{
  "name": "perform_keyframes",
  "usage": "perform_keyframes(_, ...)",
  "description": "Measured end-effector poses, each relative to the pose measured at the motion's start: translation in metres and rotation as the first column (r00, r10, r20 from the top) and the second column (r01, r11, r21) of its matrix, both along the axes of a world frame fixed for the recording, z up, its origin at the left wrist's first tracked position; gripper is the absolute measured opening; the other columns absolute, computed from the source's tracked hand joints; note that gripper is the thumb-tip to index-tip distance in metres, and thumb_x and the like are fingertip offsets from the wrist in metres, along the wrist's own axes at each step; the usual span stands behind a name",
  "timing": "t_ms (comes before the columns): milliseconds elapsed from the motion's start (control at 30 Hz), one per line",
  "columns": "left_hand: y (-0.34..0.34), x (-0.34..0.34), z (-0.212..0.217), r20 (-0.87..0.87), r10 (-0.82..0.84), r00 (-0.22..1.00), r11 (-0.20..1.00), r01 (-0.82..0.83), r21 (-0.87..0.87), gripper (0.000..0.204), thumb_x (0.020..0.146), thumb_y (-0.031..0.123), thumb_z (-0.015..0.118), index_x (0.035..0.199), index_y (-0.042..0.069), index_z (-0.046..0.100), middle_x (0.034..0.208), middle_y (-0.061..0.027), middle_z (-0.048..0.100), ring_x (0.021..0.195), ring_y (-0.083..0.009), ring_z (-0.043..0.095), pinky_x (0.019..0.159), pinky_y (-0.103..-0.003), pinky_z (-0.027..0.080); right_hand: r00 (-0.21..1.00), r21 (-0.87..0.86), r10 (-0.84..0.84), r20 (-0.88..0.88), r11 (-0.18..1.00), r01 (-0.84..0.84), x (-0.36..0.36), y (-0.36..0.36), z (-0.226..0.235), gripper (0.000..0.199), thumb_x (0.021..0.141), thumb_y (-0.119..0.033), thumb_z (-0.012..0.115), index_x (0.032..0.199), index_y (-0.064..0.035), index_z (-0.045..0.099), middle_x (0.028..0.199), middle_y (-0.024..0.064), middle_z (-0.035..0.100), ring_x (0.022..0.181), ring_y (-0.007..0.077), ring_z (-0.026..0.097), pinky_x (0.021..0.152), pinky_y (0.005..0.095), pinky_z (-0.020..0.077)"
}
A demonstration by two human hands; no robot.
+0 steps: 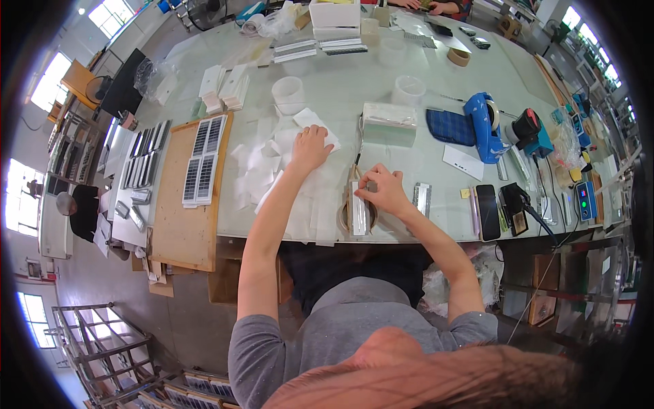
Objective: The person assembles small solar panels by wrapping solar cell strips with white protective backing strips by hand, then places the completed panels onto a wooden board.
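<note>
My left hand [311, 148] reaches forward over a loose spread of thin white pieces [262, 160]. Its fingers are apart and its fingertips rest on a white rectangular piece [308, 118] at the far side of the spread. Close to the table's near edge, a narrow silver-white strip [360, 217] lies across a brown ring [345, 219] that looks like a tape roll. Thumb and fingers of my right hand [385, 191] come together in a pinch over the strip's upper end. What they pinch is too small to make out. Right of that hand lies a ruled metal plate [422, 198].
Small solar panels [203, 160] lie on a wooden board [178, 235] at left. Ahead stand a white tub [289, 94] and a clear-wrapped block [389, 124]. A blue tape dispenser [485, 129], a phone [488, 213] and cables occupy the right. Another person's hands [436, 7] show at the far edge.
</note>
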State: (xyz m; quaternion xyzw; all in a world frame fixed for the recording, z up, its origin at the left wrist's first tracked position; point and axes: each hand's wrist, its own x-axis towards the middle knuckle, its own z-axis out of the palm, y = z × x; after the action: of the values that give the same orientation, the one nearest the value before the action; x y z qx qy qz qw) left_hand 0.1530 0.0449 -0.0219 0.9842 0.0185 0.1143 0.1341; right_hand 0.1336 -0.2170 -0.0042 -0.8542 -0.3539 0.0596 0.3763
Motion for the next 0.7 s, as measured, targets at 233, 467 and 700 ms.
perform_keyframes(233,0.038,0.013,0.000,-0.040,-0.057,0.998,0.905,0.035,-0.424,0.033,0.075,0.027,0.075,0.099,0.006,0.072,0.100,-0.0112,0.069,0.088,-0.0262,0.065,0.078,-0.034,0.052,1.000,-0.014,0.004,0.002,1.000,-0.004,0.000,0.002,0.004,0.019,0.073,-0.036,0.077,0.077,-0.0205,0.067,0.093,0.0002,0.056,0.090,0.0163,0.053,0.083,0.0383,0.0264)
perform_keyframes(467,0.035,0.008,-0.004,-0.309,0.131,0.942,0.461,-0.334,-0.822,0.026,0.077,0.021,0.075,0.095,0.002,0.075,0.075,-0.0049,0.070,0.061,-0.0103,0.059,0.060,-0.024,0.048,1.000,0.002,0.006,0.013,1.000,-0.006,0.001,0.003,0.003,0.018,0.072,-0.035,0.076,0.076,-0.0204,0.067,0.093,0.0009,0.056,0.091,0.0171,0.054,0.082,0.0387,0.0266)
perform_keyframes(700,0.019,0.004,-0.002,-0.133,0.040,0.990,0.736,-0.119,-0.666,0.025,0.071,0.019,0.076,0.089,0.001,0.074,0.079,-0.0094,0.072,0.072,-0.0165,0.068,0.069,-0.030,0.052,1.000,-0.028,0.017,0.006,0.999,-0.017,0.003,0.001,0.005,0.018,0.071,-0.035,0.076,0.076,-0.0201,0.067,0.092,0.0017,0.056,0.091,0.0174,0.054,0.082,0.0392,0.0267)
